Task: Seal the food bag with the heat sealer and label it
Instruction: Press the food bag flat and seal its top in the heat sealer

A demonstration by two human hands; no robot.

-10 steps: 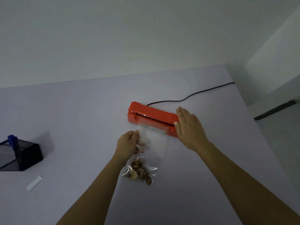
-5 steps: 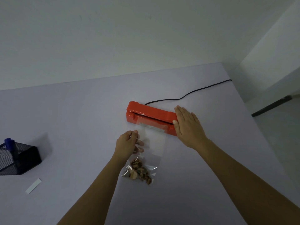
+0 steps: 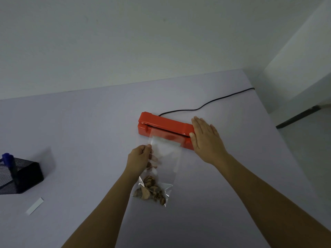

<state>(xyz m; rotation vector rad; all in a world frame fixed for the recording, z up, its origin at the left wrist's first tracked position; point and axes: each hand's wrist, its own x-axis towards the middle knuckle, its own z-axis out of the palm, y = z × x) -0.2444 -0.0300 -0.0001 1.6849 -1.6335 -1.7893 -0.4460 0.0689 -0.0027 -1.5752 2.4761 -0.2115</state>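
Observation:
A red heat sealer point(image 3: 161, 124) lies across the middle of the table. A clear food bag point(image 3: 165, 154) with brown food pieces point(image 3: 152, 191) at its near end has its open top tucked into the sealer's slot. My left hand point(image 3: 139, 159) pinches the bag's left edge just in front of the sealer. My right hand point(image 3: 206, 140) rests flat, fingers together, on the right end of the sealer's lid. A white label strip point(image 3: 35, 206) lies at the near left of the table.
A black mesh holder point(image 3: 19, 176) with a blue marker point(image 3: 7, 157) stands at the left edge. The sealer's black cord point(image 3: 206, 107) runs to the table's far right edge. The table point(image 3: 80, 131) meets a wall behind; floor lies to the right.
Both hands, the bag and the sealer keep their places. Only the view has shifted slightly.

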